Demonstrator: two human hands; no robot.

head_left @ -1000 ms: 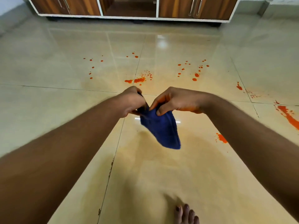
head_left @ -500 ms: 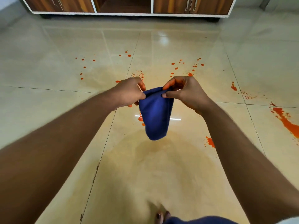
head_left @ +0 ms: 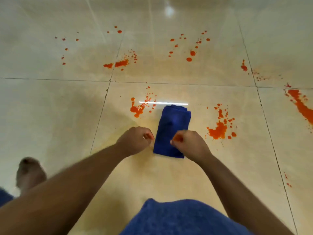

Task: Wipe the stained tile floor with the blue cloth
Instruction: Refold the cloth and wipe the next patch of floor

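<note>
The blue cloth (head_left: 172,129) lies folded into a narrow strip on the beige tile floor (head_left: 50,116), between two orange-red stains. My left hand (head_left: 135,140) pinches its near left edge with curled fingers. My right hand (head_left: 188,144) grips its near right corner and covers part of it. One splatter (head_left: 137,109) lies just left of the cloth's far end, and a larger one (head_left: 218,130) lies to its right. The tile around the cloth's near end carries a faint yellowish smear.
More orange-red stains dot the far tiles (head_left: 119,63) (head_left: 190,55), with a long streak at the right edge (head_left: 300,106). My bare foot (head_left: 28,173) stands blurred at the lower left. Blue clothing (head_left: 177,217) fills the bottom middle.
The cloth went from hanging between my hands in the air down onto the floor, laid flat. Both hands dropped with it, and my view tilted down and closer to the tiles.
</note>
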